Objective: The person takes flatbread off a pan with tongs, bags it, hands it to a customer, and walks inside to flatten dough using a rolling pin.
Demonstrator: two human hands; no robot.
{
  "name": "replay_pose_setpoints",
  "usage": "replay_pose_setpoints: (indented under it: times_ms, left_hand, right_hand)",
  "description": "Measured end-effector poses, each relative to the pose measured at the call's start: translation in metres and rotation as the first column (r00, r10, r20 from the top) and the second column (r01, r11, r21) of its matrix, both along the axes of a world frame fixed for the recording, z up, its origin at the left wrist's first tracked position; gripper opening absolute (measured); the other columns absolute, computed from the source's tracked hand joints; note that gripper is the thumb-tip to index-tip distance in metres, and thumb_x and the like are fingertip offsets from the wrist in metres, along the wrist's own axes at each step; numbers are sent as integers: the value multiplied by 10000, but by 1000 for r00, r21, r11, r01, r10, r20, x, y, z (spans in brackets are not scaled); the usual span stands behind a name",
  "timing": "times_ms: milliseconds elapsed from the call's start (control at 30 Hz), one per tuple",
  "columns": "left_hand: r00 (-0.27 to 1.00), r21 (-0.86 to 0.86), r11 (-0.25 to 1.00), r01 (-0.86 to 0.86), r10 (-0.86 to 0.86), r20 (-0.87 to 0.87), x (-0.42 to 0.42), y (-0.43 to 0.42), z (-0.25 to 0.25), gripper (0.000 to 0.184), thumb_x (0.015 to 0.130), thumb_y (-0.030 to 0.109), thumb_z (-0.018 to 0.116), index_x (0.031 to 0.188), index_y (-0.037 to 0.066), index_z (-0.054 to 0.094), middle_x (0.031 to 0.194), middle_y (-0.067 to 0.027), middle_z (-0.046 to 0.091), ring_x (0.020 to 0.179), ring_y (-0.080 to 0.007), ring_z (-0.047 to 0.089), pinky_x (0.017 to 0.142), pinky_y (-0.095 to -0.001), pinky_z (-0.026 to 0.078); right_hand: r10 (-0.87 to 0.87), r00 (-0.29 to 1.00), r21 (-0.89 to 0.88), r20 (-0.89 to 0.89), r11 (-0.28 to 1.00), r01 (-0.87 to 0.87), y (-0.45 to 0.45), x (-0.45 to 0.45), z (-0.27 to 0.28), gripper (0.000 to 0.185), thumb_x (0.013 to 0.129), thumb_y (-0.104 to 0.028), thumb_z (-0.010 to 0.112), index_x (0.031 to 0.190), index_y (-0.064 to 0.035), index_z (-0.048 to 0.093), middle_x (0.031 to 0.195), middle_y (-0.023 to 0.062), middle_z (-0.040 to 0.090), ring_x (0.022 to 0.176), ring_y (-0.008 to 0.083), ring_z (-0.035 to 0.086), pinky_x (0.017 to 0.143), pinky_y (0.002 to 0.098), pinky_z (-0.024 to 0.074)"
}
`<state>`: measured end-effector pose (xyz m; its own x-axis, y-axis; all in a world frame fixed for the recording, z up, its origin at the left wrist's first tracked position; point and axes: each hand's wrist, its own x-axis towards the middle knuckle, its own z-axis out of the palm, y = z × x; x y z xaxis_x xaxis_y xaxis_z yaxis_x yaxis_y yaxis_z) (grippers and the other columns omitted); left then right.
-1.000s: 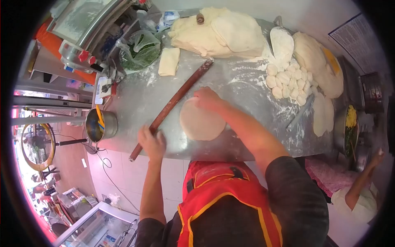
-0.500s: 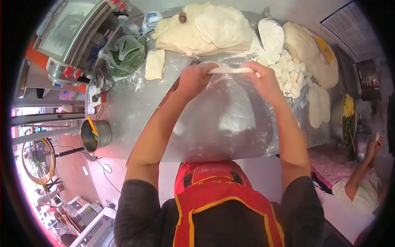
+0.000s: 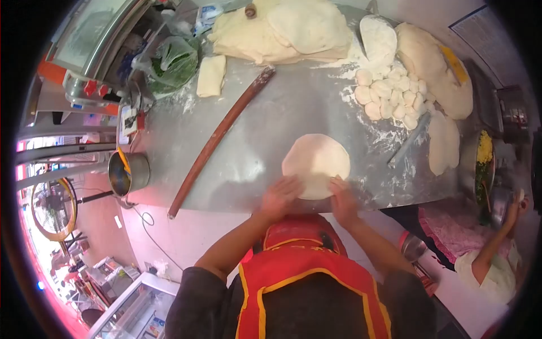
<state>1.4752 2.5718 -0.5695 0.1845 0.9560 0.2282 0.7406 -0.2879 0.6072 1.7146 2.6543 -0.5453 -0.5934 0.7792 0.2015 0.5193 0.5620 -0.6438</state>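
A round, flat sheet of dough point(image 3: 317, 161) lies on the metal table near its front edge. At its lower left edge is my left hand point(image 3: 280, 196), fingers on or just beside the dough and blurred by motion. My right hand point(image 3: 342, 198) touches the lower right edge with its fingertips, also smeared. Whether the fingers pinch the edge cannot be made out. To the left, a long reddish-brown rolling pin point(image 3: 221, 135) lies diagonally on the table, out of both hands.
Stacked dough point(image 3: 282, 31) sits at the back, with a folded piece point(image 3: 211, 75) to its left. Small dough pieces point(image 3: 389, 96) and a flour scoop point(image 3: 379, 42) are at the right. A metal pot point(image 3: 129, 173) stands left. Another person's arm point(image 3: 497, 243) shows at right.
Both hands have come down from the back of the table toward the front edge. The dough, earlier stretched between them in the air, now lies flat. The rolling pin is fully visible.
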Motion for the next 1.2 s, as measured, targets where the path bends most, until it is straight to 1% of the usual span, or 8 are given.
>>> replay_pose_setpoints:
  times_ms: [200,267,333,400,567,833,1000,1200]
  left_hand:
    - [964,-243,964,-110,44,-263,-57,-38,6,449,785,170,628,1208,30,582,1298,-178,557,1264,-335,482,1079,-489,324]
    - [832,-351,761,-545,443,-333,-86,-19,60,494,808,184,643,1255,5,533,1329,-201,519,1286,-365,438,1079,-514,308]
    - [521,240,608,-757,783,-340,-124,-31,59,518,817,246,673,1245,-4,519,1246,-207,552,1209,-382,476,1031,-525,332]
    - [370,337,538,-773,813,-450,-160,-43,45,458,825,281,695,1159,3,550,1099,-192,578,1050,-379,532,922,-511,397]
    - [574,71,657,-750,701,-424,-191,-67,39,341,821,261,697,1029,29,560,916,-157,578,873,-370,558,765,-459,461]
    - [772,-239,737,-632,626,-111,-51,-122,62,405,807,315,712,1114,72,608,1042,-145,636,983,-343,609,821,-436,500]
    - [744,-660,543,-519,667,-37,-27,-156,64,424,830,383,698,1092,67,592,997,-160,658,911,-345,640,782,-437,508]
    - [626,-602,334,-725,685,-374,-105,-175,54,428,786,441,721,922,64,569,766,-152,666,739,-364,654,651,-463,509]
  right_hand:
    - [243,967,47,-76,970,-240,39,-66,-4,437,818,19,515,1253,-28,520,1328,186,517,1282,367,460,1085,520,337]
    - [188,981,115,-53,977,-181,56,-95,-3,495,854,-68,529,1342,-34,451,1398,190,454,1329,358,406,1107,527,292]
    - [50,998,182,43,982,-57,56,-151,9,576,889,-177,541,1422,-41,369,1463,190,384,1374,343,347,1130,534,240]
    - [144,971,207,192,961,-183,49,-175,4,641,901,-287,536,1447,-22,327,1480,193,357,1388,334,322,1133,549,208]
    - [379,915,-81,138,925,-371,71,-166,-6,685,904,-323,557,1481,-68,289,1506,184,321,1404,366,280,1135,574,186]
    - [338,908,229,250,890,-394,93,-88,34,677,861,-231,628,1458,-96,340,1506,130,325,1406,354,272,1131,589,187]
    - [422,856,183,297,855,-485,70,-107,1,628,884,-263,590,1438,-73,363,1484,121,363,1392,318,306,1129,590,178]
    - [434,872,262,225,836,-483,92,-295,13,572,919,-260,508,1430,-50,359,1429,138,438,1357,312,369,1111,583,207]
